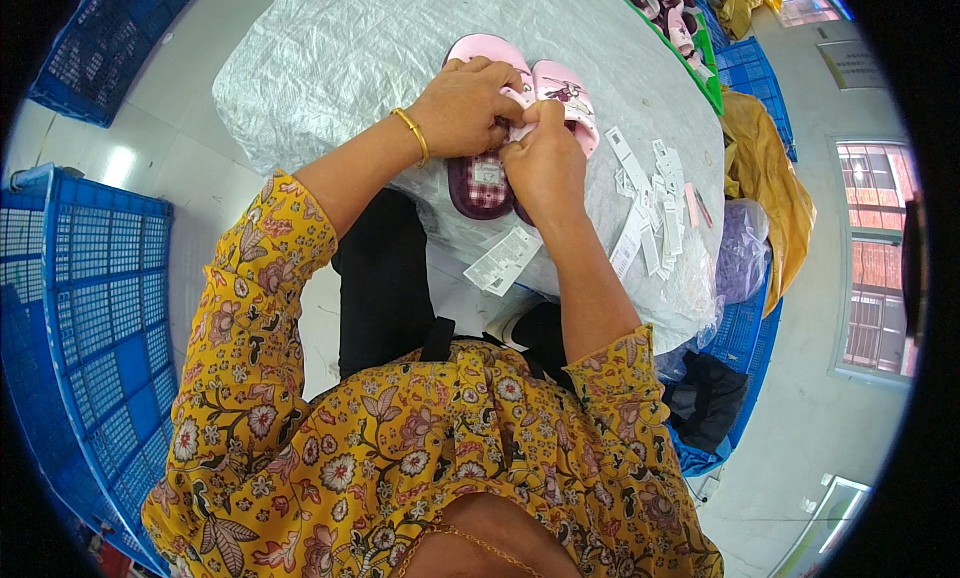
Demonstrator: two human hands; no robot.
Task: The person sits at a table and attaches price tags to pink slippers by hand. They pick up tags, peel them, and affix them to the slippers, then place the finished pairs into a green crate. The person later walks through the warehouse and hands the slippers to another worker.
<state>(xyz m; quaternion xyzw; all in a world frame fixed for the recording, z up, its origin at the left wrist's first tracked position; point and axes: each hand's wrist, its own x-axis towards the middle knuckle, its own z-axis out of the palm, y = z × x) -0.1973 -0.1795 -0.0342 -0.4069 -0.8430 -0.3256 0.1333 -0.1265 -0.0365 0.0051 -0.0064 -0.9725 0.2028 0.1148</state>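
From where I stood, a pair of pink slippers (566, 90) lay side by side on a broad surface (330, 73) covered with a crumpled, whitish plastic sheet. Their toes pointed away from the person, and a dark red checked insole (470, 185) showed in the open heel of the left one.

The person's left hand (465, 108) was laid over the left slipper, its fingers bent down toward the seam where the pair met. The right hand (548, 163) came in over the inner edge of the right slipper, fingers curled and bunched close to those of the left. I could not tell whether either hand was pinching something, since the knuckles hid the tips. A gold bangle (413, 136) circled the left wrist, and the sleeves were yellow with a flower print.

Nearer the person than the slippers, just beyond their heels, lay a few white printed labels (503, 262). To the right of the slippers more labels (655, 203) were strewn in a loose, overlapping heap. Farther off, beyond the slippers and to the right, a green crate (715, 68) held more pink and dark footwear. Well to the left of the slippers stood a blue lattice crate (110, 308).
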